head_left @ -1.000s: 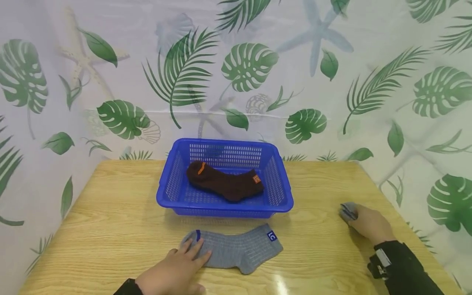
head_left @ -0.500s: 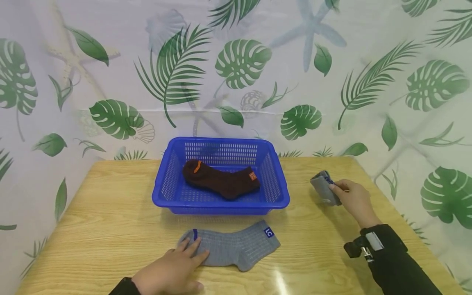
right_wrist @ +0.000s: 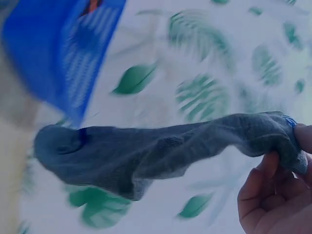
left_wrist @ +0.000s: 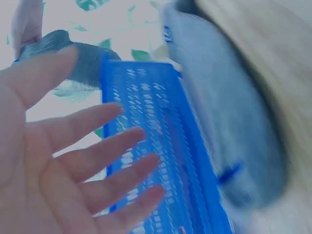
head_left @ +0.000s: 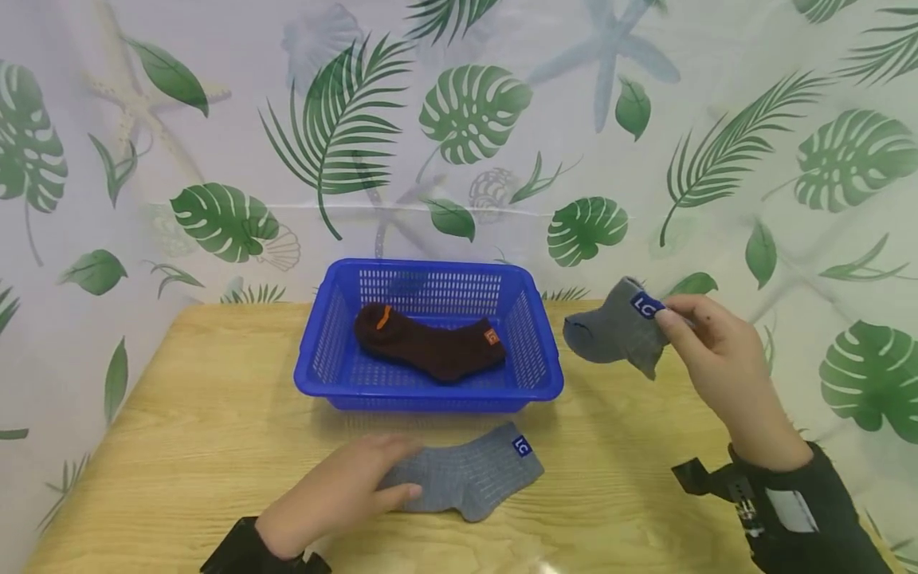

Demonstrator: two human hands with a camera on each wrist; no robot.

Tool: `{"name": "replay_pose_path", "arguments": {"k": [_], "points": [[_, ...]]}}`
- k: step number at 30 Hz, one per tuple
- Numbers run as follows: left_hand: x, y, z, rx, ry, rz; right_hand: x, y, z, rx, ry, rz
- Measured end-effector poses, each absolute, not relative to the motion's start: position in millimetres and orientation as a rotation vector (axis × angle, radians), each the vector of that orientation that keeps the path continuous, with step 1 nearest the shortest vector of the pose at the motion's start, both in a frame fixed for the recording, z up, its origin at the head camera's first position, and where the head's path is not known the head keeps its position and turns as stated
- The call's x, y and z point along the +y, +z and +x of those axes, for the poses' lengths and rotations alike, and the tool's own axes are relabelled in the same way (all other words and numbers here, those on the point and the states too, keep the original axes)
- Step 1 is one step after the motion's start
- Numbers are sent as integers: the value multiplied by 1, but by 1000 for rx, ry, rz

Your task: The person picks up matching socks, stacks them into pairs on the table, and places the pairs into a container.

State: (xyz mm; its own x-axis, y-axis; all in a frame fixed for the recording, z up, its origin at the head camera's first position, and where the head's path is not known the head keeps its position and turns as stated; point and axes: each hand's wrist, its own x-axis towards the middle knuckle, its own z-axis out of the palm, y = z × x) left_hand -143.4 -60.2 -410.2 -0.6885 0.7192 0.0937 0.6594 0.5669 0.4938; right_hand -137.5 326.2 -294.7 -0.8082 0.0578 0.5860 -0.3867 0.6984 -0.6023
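My right hand [head_left: 731, 367] pinches a grey sock [head_left: 608, 331] by its cuff, beside the blue "LC" label, in the air right of the basket. In the right wrist view this sock [right_wrist: 161, 151] stretches out sideways from thumb and fingers, its toe at the far end. A second grey sock [head_left: 476, 474] lies flat on the table in front of the basket. My left hand [head_left: 344, 486] is over the toe end of that flat sock and hides it in the head view. Its fingers [left_wrist: 83, 117] are spread and hold nothing in the left wrist view.
A blue plastic basket [head_left: 430, 393] with slotted walls stands at the middle back of the wooden table [head_left: 215, 383]. Inside it lies a dark brown sock [head_left: 430, 347] with orange marks. A leaf-patterned sheet [head_left: 402, 119] hangs behind the table.
My right hand has raised the bunched grey sock from the table's right side, and the sock now hangs out unfolded. My left hand has lifted its fingers from the flat sock's toe.
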Motion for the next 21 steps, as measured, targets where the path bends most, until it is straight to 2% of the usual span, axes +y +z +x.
{"name": "replay_pose_path", "arguments": {"k": [5,9,14,17,21], "points": [[-36,-409,-144,2431,1316,1092,289,-269,-110,-2182,1179,425],[-14,-419,-136,1910,1720,779,268,-269,-97,-2109,1493,519],[3,-429,-128,1424,1984,413,256,-283,-94,-2051,1754,838],[3,-432,-129,1366,2105,293,254,-293,-97,-2079,1827,935],[-17,-434,-136,1606,2165,206,255,-311,-102,-2196,1981,842]]}}
